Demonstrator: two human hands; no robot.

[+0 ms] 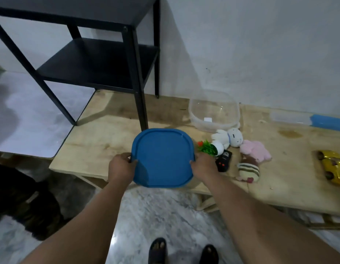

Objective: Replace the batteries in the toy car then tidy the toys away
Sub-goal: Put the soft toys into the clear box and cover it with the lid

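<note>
Tidying is judged barely begun. A blue lid point(162, 158) is held level above the table's point(100, 130) near edge, pinched at its sides by the curled fingers of the left hand point(122, 167) and right hand point(203, 165). The clear container point(215, 113) stands empty; plush toys point(239, 149) lie loose beside it. The gold toy car point(333, 167) rests well apart at right, battery state undeterminable.
</note>
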